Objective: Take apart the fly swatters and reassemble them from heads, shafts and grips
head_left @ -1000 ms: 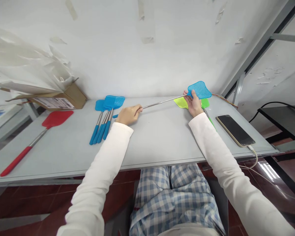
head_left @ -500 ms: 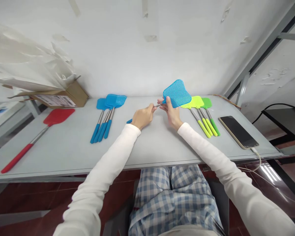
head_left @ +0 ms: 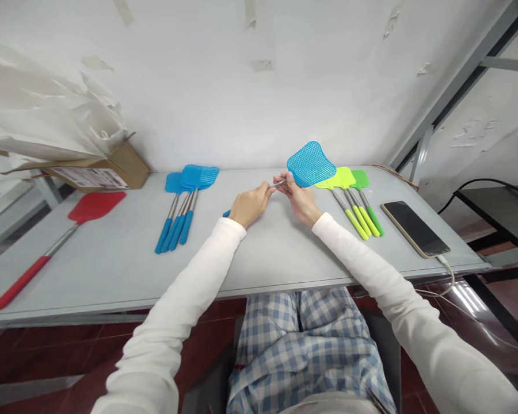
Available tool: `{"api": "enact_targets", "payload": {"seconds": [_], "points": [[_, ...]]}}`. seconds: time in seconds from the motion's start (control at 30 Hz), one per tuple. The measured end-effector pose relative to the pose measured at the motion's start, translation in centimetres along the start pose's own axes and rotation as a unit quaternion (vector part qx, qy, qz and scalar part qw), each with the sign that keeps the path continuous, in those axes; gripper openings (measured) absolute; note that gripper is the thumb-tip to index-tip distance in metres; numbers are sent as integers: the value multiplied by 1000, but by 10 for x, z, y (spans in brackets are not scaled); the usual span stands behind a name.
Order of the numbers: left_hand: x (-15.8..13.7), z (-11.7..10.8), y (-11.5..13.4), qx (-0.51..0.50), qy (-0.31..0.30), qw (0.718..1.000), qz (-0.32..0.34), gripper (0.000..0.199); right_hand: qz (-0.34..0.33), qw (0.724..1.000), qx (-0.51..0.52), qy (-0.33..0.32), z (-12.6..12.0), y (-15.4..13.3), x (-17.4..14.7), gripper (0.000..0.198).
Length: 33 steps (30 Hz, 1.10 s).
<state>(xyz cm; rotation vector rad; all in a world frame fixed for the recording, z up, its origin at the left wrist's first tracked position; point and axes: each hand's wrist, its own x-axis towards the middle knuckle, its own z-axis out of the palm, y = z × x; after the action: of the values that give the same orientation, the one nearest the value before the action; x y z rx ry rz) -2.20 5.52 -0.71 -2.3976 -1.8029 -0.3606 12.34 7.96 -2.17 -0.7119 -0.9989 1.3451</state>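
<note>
Above the middle of the table I hold a blue fly swatter point(head_left: 311, 164) with both hands. My left hand point(head_left: 250, 206) is wrapped round its handle end, and a bit of blue grip pokes out behind the fist. My right hand point(head_left: 300, 198) pinches the metal shaft close under the perforated head. To the left lie several blue fly swatters point(head_left: 185, 210), side by side with heads overlapping. On the right, several yellow-green fly swatters point(head_left: 349, 201) rest beside a green one point(head_left: 368, 201).
A red fly swatter point(head_left: 90, 208) lies at the far left. Behind it stands an opened cardboard box point(head_left: 125, 167) with plastic sheeting. A phone point(head_left: 415, 228) with a white cable point(head_left: 451, 276) is near the right end of the grey table point(head_left: 276, 259), which backs onto a white wall.
My right hand's fingers have closed onto the shaft below the head, where the thumb earlier lay against the head. The camera view has shifted slightly.
</note>
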Motion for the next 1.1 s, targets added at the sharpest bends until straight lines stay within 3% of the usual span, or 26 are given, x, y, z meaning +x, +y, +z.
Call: {"api": "enact_targets", "payload": {"seconds": [0.2, 0.57, 0.77, 0.87, 1.0, 1.1], "points": [[3, -5, -12, 50, -11, 999, 6, 54, -18, 998, 23, 50, -22, -14, 20, 32], [0, -25, -80, 78, -29, 996, -24, 49, -77, 976, -5, 202, -96, -64, 59, 30], [-10, -21, -112, 91, -5, 994, -61, 49, -83, 953, 12, 293, -132, -61, 73, 25], [-12, -18, -111, 77, -4, 994, -71, 46, -72, 949, 8, 308, -139, -52, 73, 31], [-12, -22, -99, 54, -9, 996, -68, 41, -71, 963, -40, 258, -150, -48, 70, 51], [-12, -23, -98, 41, -13, 997, -67, 40, -86, 959, -46, 266, -157, -51, 71, 53]]}}
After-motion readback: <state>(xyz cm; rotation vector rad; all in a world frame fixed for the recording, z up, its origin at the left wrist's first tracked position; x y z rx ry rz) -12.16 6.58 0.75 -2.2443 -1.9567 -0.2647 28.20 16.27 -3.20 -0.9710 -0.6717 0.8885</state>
